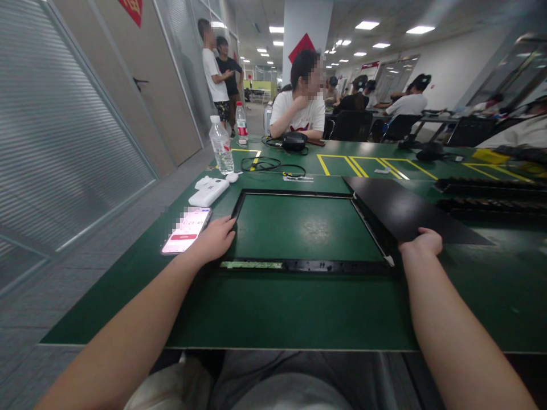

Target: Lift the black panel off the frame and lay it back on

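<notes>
A black rectangular frame (pixel 337 266) lies on the green table, its middle showing the tabletop. A pale green strip (pixel 252 265) is set along the left part of its near side. My left hand (pixel 219 236) is closed on the frame's left side, fingers over the edge. At the right, my right hand (pixel 422 244) grips the near edge of a thin black panel (pixel 401 208), thumb on top and the other fingers hidden. The panel is tilted beside the frame, and its left corner reaches the frame's far right corner.
Left of the frame lie a lit phone (pixel 187 230) and a white device (pixel 209 192). Beyond stand a clear water bottle (pixel 221 147) and a red-labelled bottle (pixel 241 124). A black cable (pixel 273 165) curls on the table (pixel 299 319). A person (pixel 299 105) sits opposite; dark strips (pixel 491 208) lie right.
</notes>
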### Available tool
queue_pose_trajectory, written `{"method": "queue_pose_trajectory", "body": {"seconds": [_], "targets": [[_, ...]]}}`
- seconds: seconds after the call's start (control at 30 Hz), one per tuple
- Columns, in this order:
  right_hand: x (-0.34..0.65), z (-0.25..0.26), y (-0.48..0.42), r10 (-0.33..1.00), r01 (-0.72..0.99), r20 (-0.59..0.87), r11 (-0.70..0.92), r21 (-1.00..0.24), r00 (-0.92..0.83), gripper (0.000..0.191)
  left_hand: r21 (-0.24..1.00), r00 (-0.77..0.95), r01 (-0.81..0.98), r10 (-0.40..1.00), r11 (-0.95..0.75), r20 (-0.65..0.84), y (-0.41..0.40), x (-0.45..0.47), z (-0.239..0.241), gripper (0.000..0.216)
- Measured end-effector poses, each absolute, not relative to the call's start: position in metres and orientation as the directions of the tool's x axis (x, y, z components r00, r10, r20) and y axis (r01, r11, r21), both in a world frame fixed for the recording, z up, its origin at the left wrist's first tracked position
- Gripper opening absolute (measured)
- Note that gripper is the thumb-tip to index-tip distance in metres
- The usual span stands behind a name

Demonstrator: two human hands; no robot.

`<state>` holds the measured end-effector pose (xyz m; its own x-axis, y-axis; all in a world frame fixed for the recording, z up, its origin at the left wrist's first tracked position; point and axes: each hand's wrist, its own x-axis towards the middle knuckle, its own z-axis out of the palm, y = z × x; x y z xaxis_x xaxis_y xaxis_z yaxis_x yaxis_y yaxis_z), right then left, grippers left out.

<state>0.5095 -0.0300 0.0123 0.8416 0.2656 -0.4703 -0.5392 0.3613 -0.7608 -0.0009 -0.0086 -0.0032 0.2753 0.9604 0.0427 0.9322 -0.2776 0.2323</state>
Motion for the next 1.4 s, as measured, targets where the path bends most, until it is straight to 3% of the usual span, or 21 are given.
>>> {"method": "queue_pose_trajectory", "body": {"seconds": [0.43,0.57,0.93,1.17,1.27,1.4], "targets": [[0.508,0.018,-0.032,0.263,-0.576,-0.513,0.356,-0.736,0.817,0.024,0.334,0.276,0.898,0.958,-0.286,0.08,-0.008,-0.003,-0.004,0.056],[0.506,0.021,-0.034,0.32,-0.588,-0.495,0.368,-0.721,0.808,0.024,0.304,0.281,0.909,0.958,-0.285,0.056,-0.008,-0.003,-0.005,0.059],[0.487,0.041,-0.042,0.468,-0.564,-0.336,0.531,-0.632,0.817,0.014,0.33,0.3,0.894,0.952,-0.304,0.066,-0.008,-0.003,-0.005,0.063],[0.476,0.048,-0.045,0.594,-0.552,-0.172,0.547,-0.629,0.785,0.019,0.395,0.246,0.88,0.965,-0.263,0.093,-0.009,-0.002,0.003,0.068],[0.469,0.05,-0.046,0.646,-0.567,-0.134,0.529,-0.631,0.751,0.024,0.473,0.194,0.848,0.971,-0.237,0.138,-0.011,-0.001,0.009,0.068],[0.457,0.052,-0.049,0.688,-0.6,-0.173,0.449,-0.662,0.705,0.021,0.718,0.005,0.686,0.988,-0.117,0.156,-0.013,0.001,0.016,0.06]]}}
